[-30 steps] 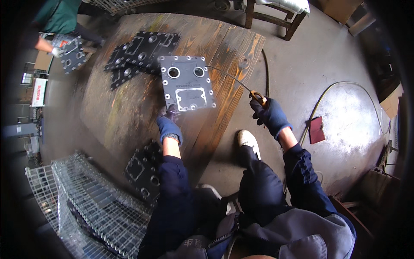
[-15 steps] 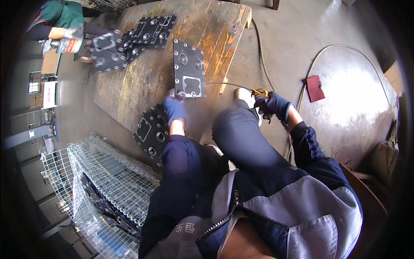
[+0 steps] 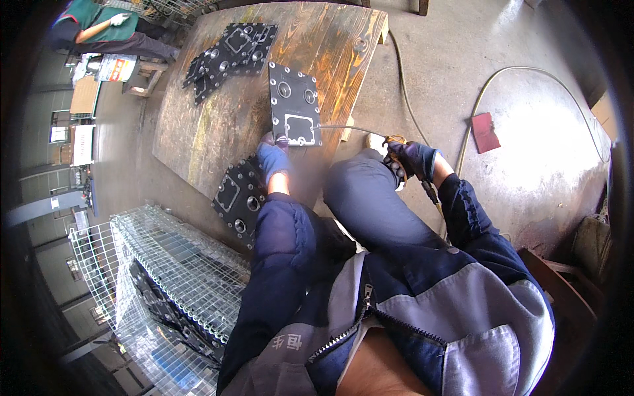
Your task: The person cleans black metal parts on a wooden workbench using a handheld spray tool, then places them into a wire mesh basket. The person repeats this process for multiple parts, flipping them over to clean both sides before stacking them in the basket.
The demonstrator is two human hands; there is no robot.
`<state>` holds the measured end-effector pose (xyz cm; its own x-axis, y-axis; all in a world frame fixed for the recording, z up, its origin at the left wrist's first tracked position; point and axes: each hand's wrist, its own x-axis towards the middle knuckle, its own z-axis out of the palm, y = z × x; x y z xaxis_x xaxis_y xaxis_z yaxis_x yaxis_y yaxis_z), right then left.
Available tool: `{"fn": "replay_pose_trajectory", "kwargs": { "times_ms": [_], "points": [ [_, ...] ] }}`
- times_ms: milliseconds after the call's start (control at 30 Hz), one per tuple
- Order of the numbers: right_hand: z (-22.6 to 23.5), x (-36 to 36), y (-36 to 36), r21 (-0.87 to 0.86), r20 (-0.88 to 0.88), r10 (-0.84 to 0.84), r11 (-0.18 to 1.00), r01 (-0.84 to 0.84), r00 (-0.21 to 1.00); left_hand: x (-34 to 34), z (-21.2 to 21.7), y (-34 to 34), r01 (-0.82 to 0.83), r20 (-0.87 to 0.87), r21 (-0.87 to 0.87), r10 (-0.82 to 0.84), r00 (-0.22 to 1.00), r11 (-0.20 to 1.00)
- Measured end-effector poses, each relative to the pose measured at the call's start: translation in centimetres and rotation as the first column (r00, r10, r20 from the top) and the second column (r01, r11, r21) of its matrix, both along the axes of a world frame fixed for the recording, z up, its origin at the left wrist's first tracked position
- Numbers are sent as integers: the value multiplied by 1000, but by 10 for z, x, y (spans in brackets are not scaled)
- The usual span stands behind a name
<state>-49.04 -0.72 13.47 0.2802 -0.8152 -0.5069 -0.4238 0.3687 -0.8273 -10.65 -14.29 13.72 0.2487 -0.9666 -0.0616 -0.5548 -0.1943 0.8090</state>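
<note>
Pinching the lower left corner of a black metal cover plate (image 3: 295, 109), the gloved left hand (image 3: 273, 160) holds it over the near part of the wooden desk (image 3: 191, 142) in the head view; whether the plate touches the wood cannot be told. Two round openings sit in its upper half, a bright-edged rectangular frame in its lower half, and small bolt holes line its border. The gloved right hand (image 3: 415, 160) is curled round an orange-handled blow gun (image 3: 395, 140), whose thin tube (image 3: 350, 127) reaches across to the plate's right edge. More dark plates (image 3: 239, 47) lie overlapping on the far left of the desk, and another plate (image 3: 232, 197) is by the near edge, just beside the left forearm. At lower left, a wire mesh basket (image 3: 92, 247) contains further black plates (image 3: 173, 310). A hose (image 3: 470, 105) loops over the floor beside a dark red sheet (image 3: 485, 132). At upper left sits a co-worker in a green apron (image 3: 105, 25), near a wooden stool (image 3: 154, 80).
</note>
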Motion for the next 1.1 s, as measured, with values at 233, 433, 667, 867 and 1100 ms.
{"fn": "replay_pose_trajectory", "kwargs": {
  "times_ms": [233, 433, 667, 867, 1100],
  "points": [
    [43, 15, -5, -79, -140, 89, 992, -101, 986, 2, -9, -2, -27, -89, -44, 23, 996, 999],
    [84, 9, 9, 168, 181, -241, 963, 212, 953, -28, 42, 15, 30, 151, 50, -38, 988, 998],
    [92, 17, 7, 273, 223, -301, 932, 237, 927, -11, -9, -4, -46, 118, 100, 34, 992, 994],
    [112, 27, 0, 235, 196, -264, 948, 216, 944, 9, -29, -7, 32, -130, -11, -33, 991, 999],
    [123, 27, -4, 266, 167, -301, 931, 251, 939, -17, 4, 2, -15, -55, 39, 17, 998, 999]
  ]
}}
